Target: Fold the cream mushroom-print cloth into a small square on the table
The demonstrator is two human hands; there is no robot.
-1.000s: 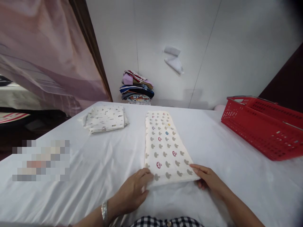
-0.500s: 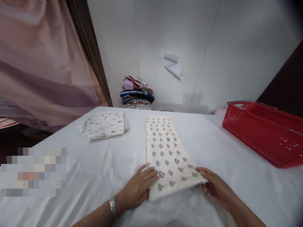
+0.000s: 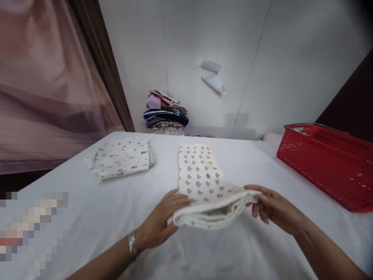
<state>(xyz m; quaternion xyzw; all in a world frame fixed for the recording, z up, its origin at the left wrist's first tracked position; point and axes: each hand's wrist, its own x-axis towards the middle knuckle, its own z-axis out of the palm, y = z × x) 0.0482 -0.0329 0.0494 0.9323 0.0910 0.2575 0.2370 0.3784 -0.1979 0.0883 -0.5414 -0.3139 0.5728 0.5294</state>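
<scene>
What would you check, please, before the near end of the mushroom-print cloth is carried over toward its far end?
1. Left hand grips the near left corner of the mushroom-print cloth: ok.
2. Right hand grips the near right corner: ok.
3. Near edge lifted off the white sheet: ok, layers visible underneath.
4. Far end lies flat: ok.
5. Layers aligned at the lifted edge: not ok, they gape and sag in the middle.
6. Folded grey-print cloth and red basket lie apart from the cloth: ok.
</scene>
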